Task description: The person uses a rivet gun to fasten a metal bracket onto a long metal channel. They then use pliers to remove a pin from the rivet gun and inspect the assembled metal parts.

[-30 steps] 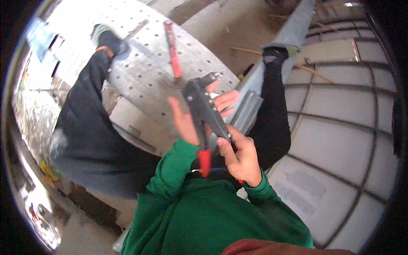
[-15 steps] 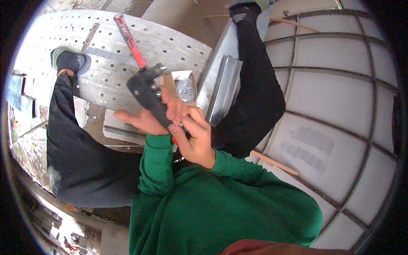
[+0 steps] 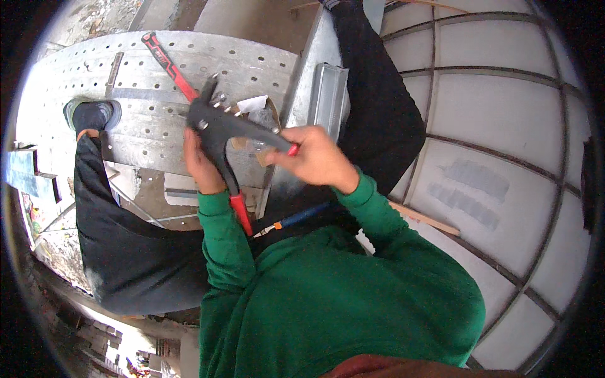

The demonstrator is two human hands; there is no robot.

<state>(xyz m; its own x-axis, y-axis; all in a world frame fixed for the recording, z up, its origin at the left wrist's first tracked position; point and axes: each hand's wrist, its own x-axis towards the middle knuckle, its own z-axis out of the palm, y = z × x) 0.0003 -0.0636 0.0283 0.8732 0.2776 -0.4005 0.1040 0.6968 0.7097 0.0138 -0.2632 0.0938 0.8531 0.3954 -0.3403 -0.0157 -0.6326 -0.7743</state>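
A long-armed hand riveter (image 3: 217, 120) with a black body hangs in front of me between both hands. One red-gripped arm points to the far left; the other reaches down towards my lap. Several small metal nosepieces line its body. My left hand (image 3: 203, 167) is closed round the riveter from the left side, its fingers partly hidden behind the tool. At the red-tipped end of the black body, my right hand (image 3: 318, 156) pinches with thumb and fingers. Behind the tool, an opened cardboard box (image 3: 275, 113) holds a clear bag of small parts, partly covered.
A perforated metal platform (image 3: 151, 135) lies below, with my shoe (image 3: 93, 118) on it. A metal channel (image 3: 329, 94) rests by my right leg. A blue-handled tool (image 3: 302, 216) lies across my lap. Framed pale panels (image 3: 485, 120) stand at the right.
My hands have moved apart; the right one has shifted right to the body's red-tipped end. The riveter has turned, showing its spread arms. The blue-handled tool has come into view.
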